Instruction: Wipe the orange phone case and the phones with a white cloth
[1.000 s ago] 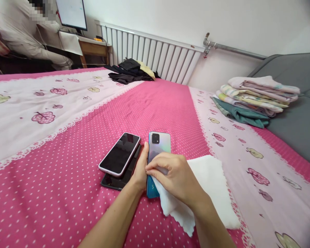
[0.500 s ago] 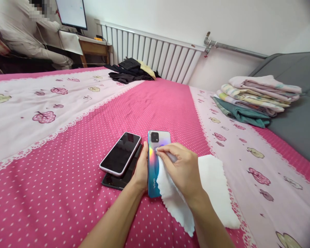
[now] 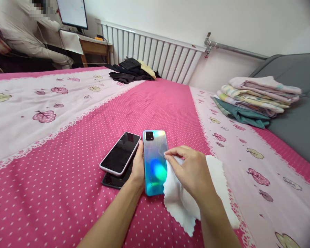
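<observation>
A shiny blue-silver smartphone [image 3: 155, 163] is tipped up with its back and camera block towards me. My left hand [image 3: 137, 165] grips it along its left edge; most of those fingers are hidden behind it. Pinched between the thumb and fingertips of my right hand [image 3: 189, 167] is a white cloth [image 3: 179, 203] with a scalloped edge, which hangs down beside the phone's right side. To the left, a phone with a pale case [image 3: 121, 153] lies screen up, partly on top of a dark phone [image 3: 112, 181].
The pink dotted bedspread [image 3: 54, 193] lies under everything. Another white cloth [image 3: 217, 172] is spread behind my right wrist. Folded fabrics [image 3: 258, 100] are stacked at the right, dark clothes [image 3: 130, 70] lie at the far edge, and a person [image 3: 23, 34] sits by a desk with a monitor [image 3: 72, 12].
The phone in my left hand has shifted slightly left and turned, so its reflections differ. My right hand has moved right with the cloth, from the phone's middle to its right edge.
</observation>
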### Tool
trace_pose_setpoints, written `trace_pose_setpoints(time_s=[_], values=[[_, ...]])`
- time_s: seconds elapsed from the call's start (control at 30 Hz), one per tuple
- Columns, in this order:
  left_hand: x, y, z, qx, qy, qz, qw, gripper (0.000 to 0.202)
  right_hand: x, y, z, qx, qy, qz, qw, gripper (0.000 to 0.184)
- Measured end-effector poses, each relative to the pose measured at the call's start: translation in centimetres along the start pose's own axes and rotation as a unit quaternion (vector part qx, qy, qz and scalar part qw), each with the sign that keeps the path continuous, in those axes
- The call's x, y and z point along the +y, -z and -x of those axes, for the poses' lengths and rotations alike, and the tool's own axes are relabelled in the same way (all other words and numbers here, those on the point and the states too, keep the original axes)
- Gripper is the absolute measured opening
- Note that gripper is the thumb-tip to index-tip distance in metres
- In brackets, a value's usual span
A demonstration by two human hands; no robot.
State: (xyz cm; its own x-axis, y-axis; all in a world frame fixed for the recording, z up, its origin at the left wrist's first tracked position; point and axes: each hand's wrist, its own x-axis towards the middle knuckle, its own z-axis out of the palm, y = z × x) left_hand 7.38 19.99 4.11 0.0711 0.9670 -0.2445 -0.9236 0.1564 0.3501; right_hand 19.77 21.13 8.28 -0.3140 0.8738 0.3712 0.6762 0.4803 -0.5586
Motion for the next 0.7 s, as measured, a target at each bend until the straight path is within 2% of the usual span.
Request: trace_pose_setpoints(time_s=[0.1, 0.27, 0.4, 0.53, 0.7], values=[[0.2, 0.0, 0.0, -0.003, 0.008, 0.002, 1.0, 0.058, -0.3, 0.6, 0.2, -0.061, -0.001, -0.022, 0.998, 0.013], [0.3, 0.6, -0.1, -0.038, 0.036, -0.02, 0.998, 0.071, -1.0, 1.3, 0.8, -0.164, 0.035, -0.061, 0.984, 0.016], [0.4, 0.5, 0.0, -0.029, 0.038, -0.039, 0.998, 0.072, -0.9, 1.7, 1.1, -0.217, 0.067, -0.074, 0.971, 0.019], [0.4, -0.2, 0.2, -0.009, 0.03, -0.014, 0.999, 0.064, -0.6, 1.5, 0.9, -0.186, 0.063, -0.042, 0.98, 0.016], [0.1, 0.1, 0.1, -0.057, 0.048, 0.0, 0.997, 0.052, 0.1, 1.3, 0.2, -0.104, 0.071, -0.018, 0.992, 0.015]])
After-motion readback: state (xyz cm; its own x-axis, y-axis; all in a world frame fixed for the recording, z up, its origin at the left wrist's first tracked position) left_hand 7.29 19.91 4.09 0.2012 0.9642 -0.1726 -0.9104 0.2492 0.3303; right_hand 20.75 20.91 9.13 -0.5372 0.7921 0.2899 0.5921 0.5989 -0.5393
